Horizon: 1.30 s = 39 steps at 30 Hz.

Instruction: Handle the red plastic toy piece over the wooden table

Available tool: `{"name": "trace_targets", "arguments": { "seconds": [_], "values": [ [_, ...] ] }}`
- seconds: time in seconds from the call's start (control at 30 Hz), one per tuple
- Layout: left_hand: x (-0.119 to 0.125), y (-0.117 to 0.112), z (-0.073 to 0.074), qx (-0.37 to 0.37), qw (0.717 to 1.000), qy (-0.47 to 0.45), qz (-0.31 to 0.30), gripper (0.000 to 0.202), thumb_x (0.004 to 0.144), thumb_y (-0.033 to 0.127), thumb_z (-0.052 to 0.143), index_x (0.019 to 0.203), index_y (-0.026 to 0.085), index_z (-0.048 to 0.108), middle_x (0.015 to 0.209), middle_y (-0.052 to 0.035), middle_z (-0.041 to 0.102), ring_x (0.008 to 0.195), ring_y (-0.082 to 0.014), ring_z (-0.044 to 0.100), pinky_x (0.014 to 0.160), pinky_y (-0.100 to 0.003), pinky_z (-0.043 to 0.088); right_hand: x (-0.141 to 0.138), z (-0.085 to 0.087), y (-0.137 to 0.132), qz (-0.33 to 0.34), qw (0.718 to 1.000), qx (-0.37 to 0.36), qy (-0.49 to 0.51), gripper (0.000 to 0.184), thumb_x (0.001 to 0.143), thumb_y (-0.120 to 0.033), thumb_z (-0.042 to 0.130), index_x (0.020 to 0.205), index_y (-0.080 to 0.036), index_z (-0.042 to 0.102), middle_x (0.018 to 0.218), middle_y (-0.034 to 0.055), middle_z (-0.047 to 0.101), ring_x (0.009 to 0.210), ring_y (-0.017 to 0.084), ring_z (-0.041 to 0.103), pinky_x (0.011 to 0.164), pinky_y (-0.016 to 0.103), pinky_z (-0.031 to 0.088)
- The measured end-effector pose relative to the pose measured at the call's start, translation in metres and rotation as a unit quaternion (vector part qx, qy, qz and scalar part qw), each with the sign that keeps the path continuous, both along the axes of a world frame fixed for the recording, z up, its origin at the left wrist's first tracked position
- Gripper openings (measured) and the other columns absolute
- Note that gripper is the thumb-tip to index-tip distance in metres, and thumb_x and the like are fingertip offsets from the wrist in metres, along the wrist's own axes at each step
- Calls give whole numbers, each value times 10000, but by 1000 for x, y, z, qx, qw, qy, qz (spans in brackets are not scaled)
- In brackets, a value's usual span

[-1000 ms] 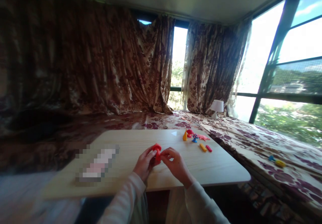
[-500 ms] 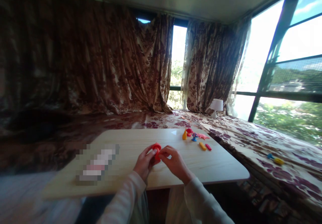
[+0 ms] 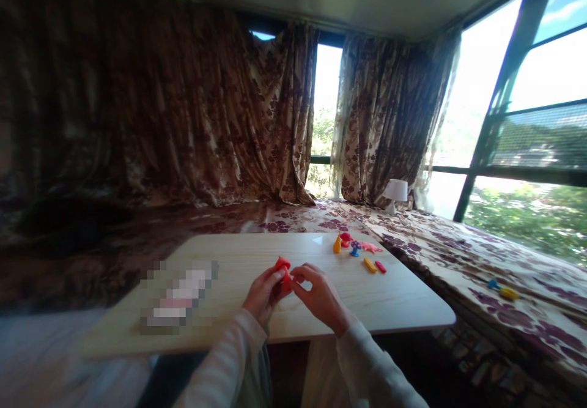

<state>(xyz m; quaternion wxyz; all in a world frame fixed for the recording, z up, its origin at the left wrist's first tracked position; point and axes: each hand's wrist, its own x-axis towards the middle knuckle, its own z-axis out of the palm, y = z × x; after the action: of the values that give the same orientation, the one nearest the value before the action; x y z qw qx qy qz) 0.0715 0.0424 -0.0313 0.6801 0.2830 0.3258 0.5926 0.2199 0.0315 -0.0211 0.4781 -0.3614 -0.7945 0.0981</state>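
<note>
You're grasping red piece point(image 3: 282, 263) in left hand point(image 3: 260, 295), fingers wrapping its left side, thumb pressing its front. Right hand point(image 3: 318, 292) is pinching its right edge between thumb and forefinger. You're holding piece between both hands, over near part of pale table point(image 3: 389, 304). Beyond right hand, yellow stick point(image 3: 370, 266) and pink stick point(image 3: 380, 267) are lying side by side. Farther back, yellow pear-shaped toy point(image 3: 337, 246) is standing near blue mushroom-shaped toy point(image 3: 354, 249).

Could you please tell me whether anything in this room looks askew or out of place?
Yes, the flowered curtain left of the narrow window sags at its top, leaving a bright gap, so it looks unevenly hung.
</note>
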Motion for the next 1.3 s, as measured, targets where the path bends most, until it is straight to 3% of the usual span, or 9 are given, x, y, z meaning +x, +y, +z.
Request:
{"name": "trace_targets", "arguments": {
  "seconds": [0.17, 0.37, 0.53, 0.67, 0.77, 1.0, 1.2, 1.3],
  "values": [
    [-1, 1, -3, 3, 1000, -1, 5, 228, 770, 58, 674, 988, 124, 685, 827, -31, 738, 605, -118, 692, 549, -244, 611, 0, -1, 0, 19, 1000, 20, 2, 142, 865, -113, 625, 793, -204, 707, 788, 19, 655, 772, 160, 596, 740, 275, 474],
    [0, -1, -2, 2, 1000, -1, 2, 222, 758, 65, 698, 969, 132, 688, 808, -25, 737, 595, -114, 689, 539, -223, 598, -1, 0, -1, 17, 1000, 17, 6, 93, 882, -180, 626, 871, -209, 714, 829, 32, 660, 796, 167, 598, 737, 283, 483],
    [0, -2, 0, -6, 1000, -8, 6, 211, 766, 52, 687, 959, 135, 699, 845, -33, 743, 604, -114, 687, 550, -240, 606, -2, 0, -1, 31, 999, 33, 7, 162, 899, -154, 592, 801, -204, 710, 795, 31, 664, 788, 169, 598, 748, 288, 475],
    [-1, 0, -1, -10, 1000, -7, 0, 202, 784, 50, 665, 966, 128, 701, 831, -39, 740, 600, -118, 687, 555, -246, 607, -1, 0, 0, 15, 1000, 20, 13, 101, 886, -171, 620, 901, -201, 715, 831, 34, 668, 796, 171, 604, 741, 284, 480],
    [-1, 0, -1, -9, 1000, -2, -1, 198, 778, 59, 674, 962, 127, 705, 864, -44, 740, 608, -119, 688, 556, -248, 607, -1, 0, 1, 10, 1000, 17, -3, 74, 867, -160, 651, 848, -199, 711, 823, 28, 656, 800, 171, 592, 739, 282, 474],
    [-1, -1, 0, -2, 1000, 11, -9, 195, 771, 92, 694, 964, 120, 698, 775, -34, 726, 582, -108, 674, 562, -218, 594, -1, 2, -2, 11, 999, 28, -22, 139, 847, -112, 661, 901, -228, 717, 880, 31, 669, 852, 187, 584, 780, 303, 466],
    [-2, -1, -2, 10, 1000, 18, -15, 253, 788, 122, 671, 1040, 134, 680, 748, -14, 706, 580, -106, 676, 554, -215, 590, -1, -2, 0, 18, 1000, 13, 10, 155, 873, -94, 608, 837, -213, 701, 795, 10, 655, 783, 163, 595, 744, 280, 465],
    [-2, -1, -2, 14, 1000, 21, -8, 281, 758, 103, 703, 1036, 131, 670, 732, -14, 708, 570, -109, 673, 536, -210, 582, 1, -2, -1, 19, 1000, 17, 11, 170, 880, -100, 593, 921, -218, 708, 846, 27, 667, 814, 172, 600, 767, 290, 474]
  ]
}}
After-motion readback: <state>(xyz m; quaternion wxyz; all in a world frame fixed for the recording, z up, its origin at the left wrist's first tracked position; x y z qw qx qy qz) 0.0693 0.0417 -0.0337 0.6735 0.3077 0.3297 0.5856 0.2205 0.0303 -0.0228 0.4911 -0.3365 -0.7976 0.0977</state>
